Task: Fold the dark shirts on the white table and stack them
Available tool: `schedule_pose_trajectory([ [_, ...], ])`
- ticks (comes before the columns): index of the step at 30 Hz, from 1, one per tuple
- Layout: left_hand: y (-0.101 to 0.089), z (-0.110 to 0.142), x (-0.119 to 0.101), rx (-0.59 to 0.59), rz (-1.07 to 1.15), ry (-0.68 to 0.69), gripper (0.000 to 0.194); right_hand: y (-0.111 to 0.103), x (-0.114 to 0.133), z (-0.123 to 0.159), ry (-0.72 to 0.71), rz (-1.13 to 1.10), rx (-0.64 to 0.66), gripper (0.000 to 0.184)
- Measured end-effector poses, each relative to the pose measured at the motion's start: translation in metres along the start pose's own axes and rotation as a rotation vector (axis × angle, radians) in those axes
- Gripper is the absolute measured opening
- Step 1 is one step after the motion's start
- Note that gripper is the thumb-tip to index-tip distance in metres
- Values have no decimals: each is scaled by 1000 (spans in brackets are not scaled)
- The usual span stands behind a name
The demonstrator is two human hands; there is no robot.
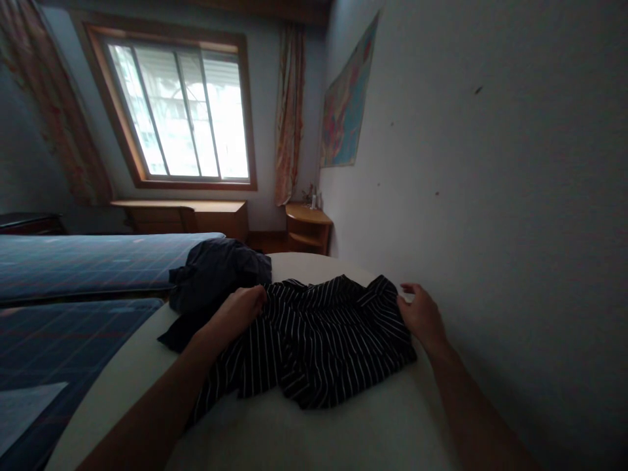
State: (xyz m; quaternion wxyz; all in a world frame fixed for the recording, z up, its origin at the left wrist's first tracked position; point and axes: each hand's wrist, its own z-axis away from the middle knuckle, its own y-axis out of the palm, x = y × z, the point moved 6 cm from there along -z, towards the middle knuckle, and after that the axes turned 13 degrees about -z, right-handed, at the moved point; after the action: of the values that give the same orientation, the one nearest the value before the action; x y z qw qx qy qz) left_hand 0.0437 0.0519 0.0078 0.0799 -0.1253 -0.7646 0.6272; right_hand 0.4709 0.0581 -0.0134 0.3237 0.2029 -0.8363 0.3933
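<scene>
A black shirt with thin white stripes (338, 340) lies spread and rumpled on a round, pale table (314, 432). At its upper left edge, my left hand (248, 304) has its fingers closed on the cloth. My right hand (422, 317) is at the shirt's right edge, with thumb and fingers apart; the thumb is close to the fabric, and whether it touches cannot be made out. Beside my left hand, a crumpled dark cloth or garment (216, 271) is heaped on the table's far left side.
Plaid-covered mattresses (98, 261) lie to the left, with a pale sheet (29, 412) on the nearer one. A white wall (515, 229) runs close along the right. Farther back stand a corner shelf (309, 216) and a wooden desk (216, 207) under the window.
</scene>
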Motion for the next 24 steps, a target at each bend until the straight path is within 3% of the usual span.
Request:
schedule_pose_trajectory([
  [2, -12, -3, 15, -155, -38, -116, 19, 7, 13, 5, -37, -64, 99, 32],
  [3, -16, -4, 20, -199, -67, -153, 18, 13, 25, 11, -75, -98, 209, 30],
  [5, -20, -3, 20, -220, -109, -170, 17, 26, 56, 32, -203, -145, 549, 26],
  [8, -18, 2, 0, -85, -38, -25, 11, 38, 83, 76, -208, -78, 1030, 46],
  [10, -9, 11, -24, 144, 85, 152, 19, 40, 88, 96, -172, 36, 1168, 58],
  [13, 5, 32, -52, 484, 158, 284, 50, 46, 86, 106, -190, 185, 1174, 48],
  [15, 11, 40, -61, 558, 112, 283, 64, 51, 81, 103, -195, 212, 1140, 28],
  [17, 14, 41, -64, 547, 48, 286, 58, 55, 76, 96, -188, 148, 1108, 13],
  [19, 15, 37, -62, 505, -2, 289, 33, 56, 74, 86, -200, 35, 1053, 8],
  [21, 12, 29, -54, 416, -39, 261, 13, 53, 72, 71, -229, -63, 937, 11],
  [24, 4, 14, -29, 220, -92, 137, 12, 46, 64, 47, -230, -179, 685, 16],
])
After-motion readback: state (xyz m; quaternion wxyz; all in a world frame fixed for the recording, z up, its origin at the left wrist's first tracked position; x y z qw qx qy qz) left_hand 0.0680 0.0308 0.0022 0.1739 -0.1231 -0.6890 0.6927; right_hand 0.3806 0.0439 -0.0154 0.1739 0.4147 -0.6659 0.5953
